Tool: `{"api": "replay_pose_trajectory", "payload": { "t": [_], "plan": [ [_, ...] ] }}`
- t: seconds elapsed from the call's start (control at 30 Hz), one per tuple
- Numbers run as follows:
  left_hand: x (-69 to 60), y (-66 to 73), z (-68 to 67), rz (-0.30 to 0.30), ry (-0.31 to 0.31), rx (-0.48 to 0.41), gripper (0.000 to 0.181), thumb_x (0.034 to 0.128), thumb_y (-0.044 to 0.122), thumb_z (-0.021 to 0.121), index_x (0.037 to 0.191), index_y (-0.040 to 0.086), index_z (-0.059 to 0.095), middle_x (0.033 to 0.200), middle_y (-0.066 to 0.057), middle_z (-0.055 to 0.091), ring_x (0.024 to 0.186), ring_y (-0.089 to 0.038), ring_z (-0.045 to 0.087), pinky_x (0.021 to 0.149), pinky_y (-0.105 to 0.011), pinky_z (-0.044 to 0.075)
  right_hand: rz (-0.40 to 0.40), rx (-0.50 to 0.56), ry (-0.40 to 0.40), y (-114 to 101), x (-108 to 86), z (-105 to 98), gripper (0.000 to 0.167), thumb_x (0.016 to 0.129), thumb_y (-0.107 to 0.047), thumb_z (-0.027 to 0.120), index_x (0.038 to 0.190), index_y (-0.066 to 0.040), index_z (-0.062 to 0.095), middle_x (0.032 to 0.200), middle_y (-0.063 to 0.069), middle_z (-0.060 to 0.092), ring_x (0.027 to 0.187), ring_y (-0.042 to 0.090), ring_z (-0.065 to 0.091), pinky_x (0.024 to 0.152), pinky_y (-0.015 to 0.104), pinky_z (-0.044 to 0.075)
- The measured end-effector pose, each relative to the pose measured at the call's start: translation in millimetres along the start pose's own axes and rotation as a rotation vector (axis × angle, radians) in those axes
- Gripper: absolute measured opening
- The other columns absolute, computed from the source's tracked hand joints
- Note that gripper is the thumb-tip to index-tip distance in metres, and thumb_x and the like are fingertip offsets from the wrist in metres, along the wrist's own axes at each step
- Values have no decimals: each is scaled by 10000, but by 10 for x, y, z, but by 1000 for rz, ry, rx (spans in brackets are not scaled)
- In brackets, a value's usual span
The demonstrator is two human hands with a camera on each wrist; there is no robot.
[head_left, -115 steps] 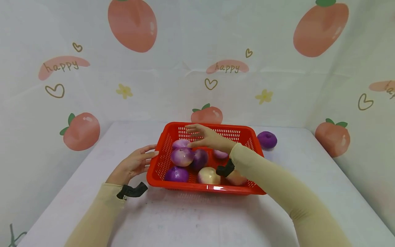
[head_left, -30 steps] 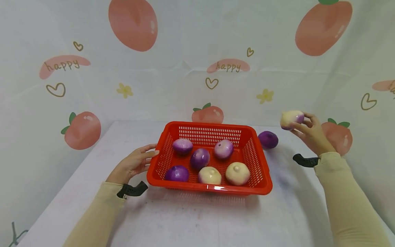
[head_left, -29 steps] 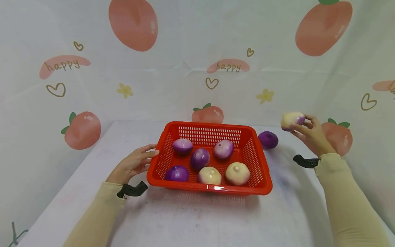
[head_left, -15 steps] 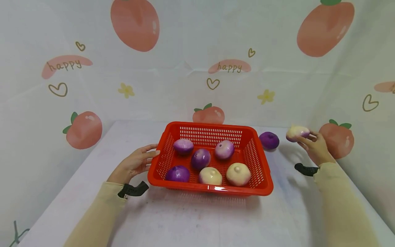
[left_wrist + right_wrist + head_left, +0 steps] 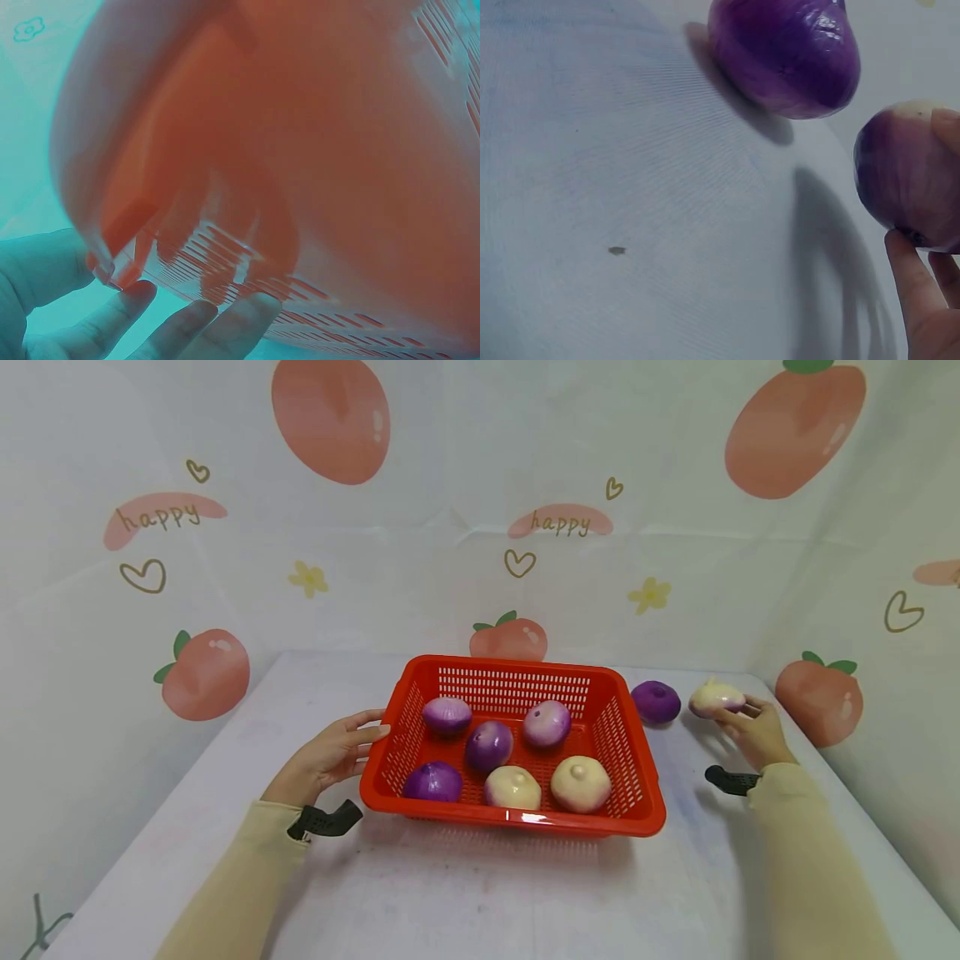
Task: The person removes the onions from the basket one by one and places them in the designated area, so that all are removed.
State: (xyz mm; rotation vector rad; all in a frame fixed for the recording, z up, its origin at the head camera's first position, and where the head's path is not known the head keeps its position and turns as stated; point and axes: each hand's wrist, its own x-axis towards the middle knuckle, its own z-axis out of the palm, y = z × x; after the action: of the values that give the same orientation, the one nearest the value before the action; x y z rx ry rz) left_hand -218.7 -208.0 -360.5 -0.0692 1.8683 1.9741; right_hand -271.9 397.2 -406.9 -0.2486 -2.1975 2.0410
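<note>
A red plastic basket [image 5: 517,814] with slotted walls holds several onions, some purple like the onion [image 5: 433,782] at its front left, some pale like the onion [image 5: 581,784] at its front right. My left hand [image 5: 322,760] holds the basket's left rim, thumb at the edge and fingers [image 5: 232,330] against the outer wall. To the right of the basket, my right hand [image 5: 761,735] grips a cream-and-purple onion [image 5: 716,700]. In the right wrist view, the hand's shadow falls apart from the held onion, low over the table. Beside it, a dark purple onion [image 5: 656,702] lies on the table.
The white table [image 5: 480,902] extends in front of the basket and to both sides. A pale cloth [image 5: 450,585] printed with fruit, hearts and flowers rises behind and at the sides. Black wrist mounts [image 5: 326,818] sit on both sleeves.
My right hand moved from over the basket to the table's right, bringing a cream-and-purple onion, then lowered it beside the dark purple onion. My left hand stayed at the basket's rim.
</note>
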Motion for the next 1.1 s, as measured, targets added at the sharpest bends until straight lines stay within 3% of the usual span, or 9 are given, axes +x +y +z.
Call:
{"api": "replay_pose_trajectory", "payload": {
  "t": [0.17,0.3,0.4,0.47,0.57,0.67,1.1],
  "plan": [
    [27,-8,3,-18,31,11,615,955,259,612,1478,85,338,1084,44,644,943,-142,673,829,-365,582,8,0,8,28,29,49,887,885,-69,681,1489,121,60,1145,40,370,894,-43,450,733,49,490],
    [42,-11,-4,-22,40,11,614,956,258,611,1479,90,337,1103,43,640,952,-142,673,835,-374,579,-27,-205,40,39,35,99,814,911,-157,666,1475,133,156,1241,149,388,929,-18,403,709,25,457],
    [37,-7,-8,-20,38,14,629,956,262,610,1488,86,323,1110,41,637,953,-142,675,841,-381,577,-61,-380,72,47,39,129,771,924,-235,653,1448,150,240,1337,261,366,1021,113,415,694,10,412],
    [33,-7,-9,-23,43,17,633,955,264,612,1489,88,322,1109,42,636,951,-142,677,842,-380,576,-55,-423,81,56,52,131,777,930,-270,638,1446,152,240,1388,315,331,1142,256,397,827,71,422],
    [21,-4,-6,-23,40,15,647,953,266,614,1495,83,310,1123,30,633,955,-145,673,847,-378,575,-28,-443,86,71,80,130,813,929,-314,627,1451,155,216,1440,362,277,1308,418,270,1105,326,338],
    [8,1,4,-24,38,13,655,951,270,618,1498,86,308,1130,28,633,959,-144,672,847,-370,575,0,-449,85,81,101,132,851,924,-346,627,1458,153,190,1469,381,233,1373,469,181,1169,564,136],
    [-6,8,16,-1,17,15,628,969,255,589,1493,62,303,1089,30,649,937,-137,672,823,-366,584,38,-466,79,61,61,163,907,928,-370,608,1486,100,68,1500,387,158,1386,482,187,1149,587,198]
  ]
}}
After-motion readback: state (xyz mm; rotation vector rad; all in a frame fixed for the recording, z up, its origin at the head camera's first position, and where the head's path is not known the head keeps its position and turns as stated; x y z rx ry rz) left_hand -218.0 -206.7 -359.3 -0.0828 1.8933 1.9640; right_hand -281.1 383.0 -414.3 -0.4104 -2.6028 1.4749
